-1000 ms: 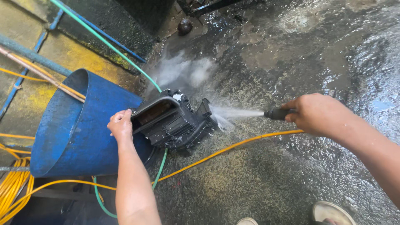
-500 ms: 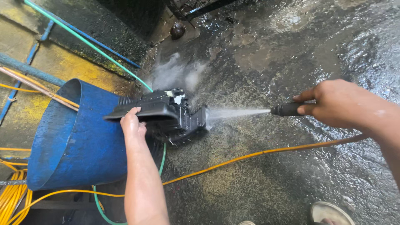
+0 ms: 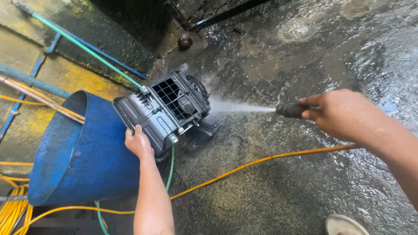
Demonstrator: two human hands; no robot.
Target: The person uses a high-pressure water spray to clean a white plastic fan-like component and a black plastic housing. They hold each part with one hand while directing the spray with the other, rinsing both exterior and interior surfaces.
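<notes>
On the wet concrete floor (image 3: 278, 182), against the rim of a tipped blue drum (image 3: 82, 161), a black plastic housing (image 3: 167, 111) is leaning with its grille facing up. The left hand (image 3: 138, 142) is gripping its lower edge, fingertips hidden behind the casing. The right hand (image 3: 344, 114) is closing around a black spray nozzle (image 3: 291, 110), covering most of it, and water is jetting onto the housing's right side. The drum's far end is running out of view.

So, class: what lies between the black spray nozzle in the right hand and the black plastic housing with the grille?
In the head view, only a white water jet crossing above wet concrete floor.
</notes>
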